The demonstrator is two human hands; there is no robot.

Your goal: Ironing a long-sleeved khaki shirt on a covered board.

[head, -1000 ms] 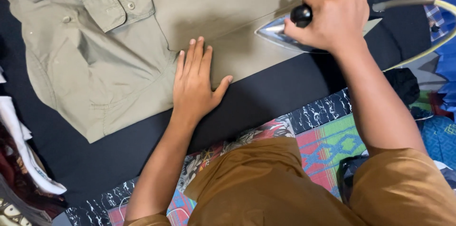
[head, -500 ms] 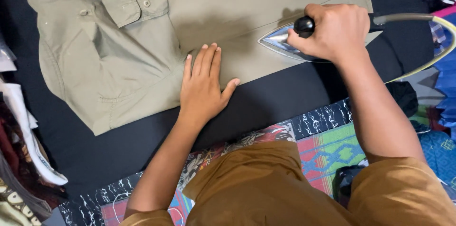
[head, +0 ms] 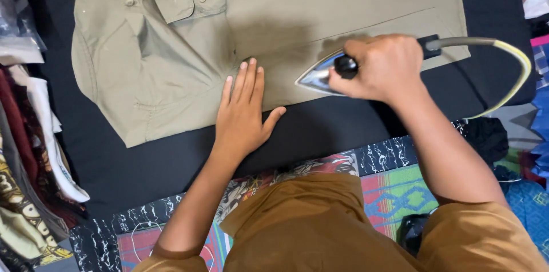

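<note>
An olive-green shirt (head: 274, 15) with a buttoned chest pocket lies spread on a black cloth (head: 143, 163). My left hand (head: 243, 113) lies flat, fingers together, pressing the shirt's lower edge. To its right, my right hand (head: 383, 69) grips the black handle of a silver clothes iron (head: 320, 75) whose pointed tip faces left on the shirt. The iron's grey and yellow cord (head: 503, 66) loops off to the right.
A pile of folded clothes (head: 28, 152) lines the left edge. A colourful patterned mat (head: 394, 189) lies under my brown-clad knees (head: 320, 232). More fabrics sit at the right edge (head: 534, 152).
The iron and my right hand have slid left along the shirt, closer to my left hand. The view has shifted, so the shirt sits lower and further right in frame.
</note>
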